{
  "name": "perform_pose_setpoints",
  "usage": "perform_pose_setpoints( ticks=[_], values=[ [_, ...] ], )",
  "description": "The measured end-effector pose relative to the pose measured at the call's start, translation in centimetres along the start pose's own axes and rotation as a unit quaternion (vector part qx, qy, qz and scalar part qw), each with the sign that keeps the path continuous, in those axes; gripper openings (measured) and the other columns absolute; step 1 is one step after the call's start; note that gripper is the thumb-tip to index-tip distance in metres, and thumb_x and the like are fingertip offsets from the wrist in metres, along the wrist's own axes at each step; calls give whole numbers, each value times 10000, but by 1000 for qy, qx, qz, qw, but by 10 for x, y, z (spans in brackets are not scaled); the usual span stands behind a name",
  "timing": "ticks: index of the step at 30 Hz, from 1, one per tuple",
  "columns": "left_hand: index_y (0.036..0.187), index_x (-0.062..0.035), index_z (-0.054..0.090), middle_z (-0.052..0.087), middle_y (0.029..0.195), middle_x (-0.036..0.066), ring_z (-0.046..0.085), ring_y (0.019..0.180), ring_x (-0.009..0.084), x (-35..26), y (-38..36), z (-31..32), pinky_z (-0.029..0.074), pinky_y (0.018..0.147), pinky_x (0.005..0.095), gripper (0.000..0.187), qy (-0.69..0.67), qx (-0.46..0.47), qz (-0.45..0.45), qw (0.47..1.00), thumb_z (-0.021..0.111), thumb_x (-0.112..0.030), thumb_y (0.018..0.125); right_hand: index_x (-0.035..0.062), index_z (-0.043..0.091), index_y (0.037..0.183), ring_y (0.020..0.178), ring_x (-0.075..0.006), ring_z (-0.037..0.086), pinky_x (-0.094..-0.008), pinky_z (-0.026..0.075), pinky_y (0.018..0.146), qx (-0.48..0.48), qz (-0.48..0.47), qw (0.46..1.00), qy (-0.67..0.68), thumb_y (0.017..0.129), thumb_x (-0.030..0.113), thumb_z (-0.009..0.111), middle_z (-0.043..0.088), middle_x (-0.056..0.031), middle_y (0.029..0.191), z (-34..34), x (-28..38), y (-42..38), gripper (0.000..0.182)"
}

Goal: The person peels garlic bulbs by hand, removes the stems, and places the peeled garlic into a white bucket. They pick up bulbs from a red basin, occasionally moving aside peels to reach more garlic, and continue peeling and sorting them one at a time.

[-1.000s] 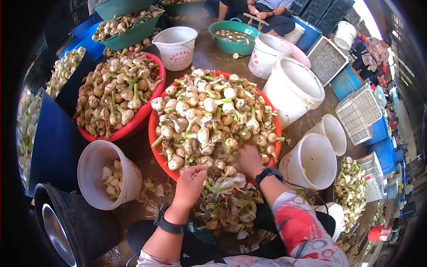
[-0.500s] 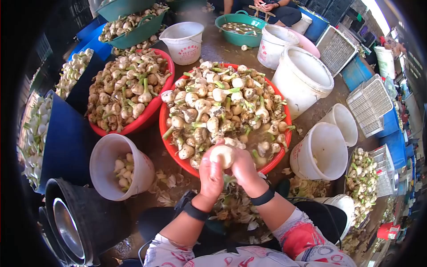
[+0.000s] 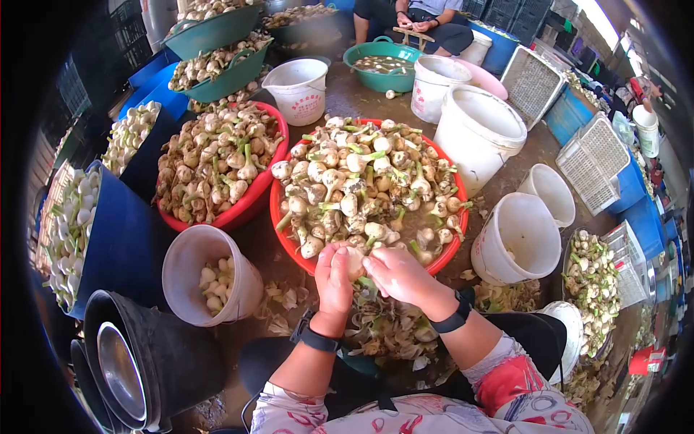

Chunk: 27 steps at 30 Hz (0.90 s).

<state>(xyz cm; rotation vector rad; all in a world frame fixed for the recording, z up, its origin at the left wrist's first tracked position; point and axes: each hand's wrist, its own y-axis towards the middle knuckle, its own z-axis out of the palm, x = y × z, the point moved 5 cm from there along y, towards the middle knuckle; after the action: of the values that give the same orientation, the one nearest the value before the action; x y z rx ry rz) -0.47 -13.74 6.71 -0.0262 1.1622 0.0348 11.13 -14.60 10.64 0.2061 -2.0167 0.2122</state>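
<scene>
Both hands meet over the near rim of a red basin [image 3: 283, 244] heaped with unpeeled garlic bulbs [image 3: 334, 181], some sitting in murky water. My left hand [image 3: 335, 283] is closed around a pale garlic bulb [image 3: 355, 263]. On the bulb's right side, the fingers of my right hand [image 3: 400, 275] are drawn together, and whatever they pinch is too small to make out. Peeled skins [image 3: 387, 325] lie on the floor below my hands.
A white bucket [image 3: 249, 289] holding peeled bulbs stands at left, beside black buckets [image 3: 181, 354]. Another red basin [image 3: 278, 155] of garlic is at upper left. White buckets [image 3: 481, 253] stand at right. A person [image 3: 426, 22] sits at the back.
My hands have moved slightly down and my right hand has shifted outward, so the hands are less tightly together around the bulb. The camera view has tilted and shifted a little.
</scene>
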Motion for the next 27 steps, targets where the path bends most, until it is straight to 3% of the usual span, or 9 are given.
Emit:
perform_pose_setpoints(
  ticks=[8, 10, 12, 14, 18, 21, 22, 23, 27],
  values=[
    [878, -1, 519, 540, 755, 62, 495, 666, 128, -9, 0, -7, 417, 620, 250, 221, 29, -79, 21, 996, 436, -200, 833, 19, 475, 604, 568, -342, 523, -401, 417, 502, -115, -87, 979, -141, 725, 149, 524, 518, -167, 590, 4, 9, -4, 184],
    [841, -18, 524, 560, 745, 88, 523, 653, 189, -7, 13, -14, 429, 642, 301, 261, -348, -80, -76, 931, 403, -250, 836, 21, 502, 597, 594, -347, 537, -403, 431, 521, -131, -52, 966, -215, 735, 183, 516, 533, -168, 609, 10, -24, -3, 213],
    [805, -37, 523, 581, 746, 103, 542, 676, 238, -11, 18, -20, 432, 654, 339, 283, -387, -47, -107, 915, 380, -280, 830, 50, 615, 742, 632, -352, 561, -407, 451, 568, 135, 92, 899, -407, 767, 305, 490, 578, -164, 660, 28, -95, 0, 285],
    [805, -35, 525, 593, 759, 115, 553, 737, 239, -3, 24, -21, 430, 653, 340, 274, -363, 16, -146, 920, 388, -271, 819, 36, 616, 839, 616, -251, 596, -312, 465, 534, 84, 11, 886, -456, 783, 243, 539, 608, -130, 715, 14, -61, -10, 229],
    [928, -24, 556, 594, 934, 137, 548, 898, 267, 14, 17, -6, 434, 780, 405, 380, -353, 14, -214, 910, 386, -347, 825, -23, 580, 841, 536, -175, 525, -281, 402, 493, -65, -64, 993, -74, 788, 176, 580, 552, -170, 658, -16, 2, 16, 206],
    [940, -30, 555, 605, 883, 88, 570, 795, 194, 65, 22, -13, 454, 698, 300, 330, -362, 87, -206, 905, 336, -266, 865, -9, 596, 840, 603, -264, 569, -321, 438, 545, -33, -136, 990, -31, 787, 121, 534, 591, -160, 706, 5, -7, 12, 153],
    [839, -67, 563, 603, 786, 50, 562, 717, 173, 66, 21, -17, 447, 661, 290, 276, -103, -19, -158, 982, 360, -253, 863, -26, 597, 823, 592, -245, 559, -308, 436, 549, -70, -160, 979, -105, 791, 106, 514, 592, -154, 685, 6, -7, 10, 160],
    [774, -104, 549, 589, 729, 20, 553, 693, 156, 77, 27, -1, 443, 652, 282, 242, -439, 10, -207, 874, 402, -283, 842, -27, 587, 789, 554, -254, 529, -326, 415, 522, -44, -122, 980, -150, 787, 105, 508, 563, -164, 639, 7, -13, 16, 153],
    [746, -120, 560, 596, 724, 3, 556, 691, 143, 42, 17, 10, 434, 665, 284, 228, -407, 40, -268, 872, 434, -302, 800, -32, 530, 722, 499, -308, 464, -389, 362, 498, -63, -153, 968, -190, 785, 107, 482, 502, -189, 599, 6, 7, 14, 160]
  ],
)
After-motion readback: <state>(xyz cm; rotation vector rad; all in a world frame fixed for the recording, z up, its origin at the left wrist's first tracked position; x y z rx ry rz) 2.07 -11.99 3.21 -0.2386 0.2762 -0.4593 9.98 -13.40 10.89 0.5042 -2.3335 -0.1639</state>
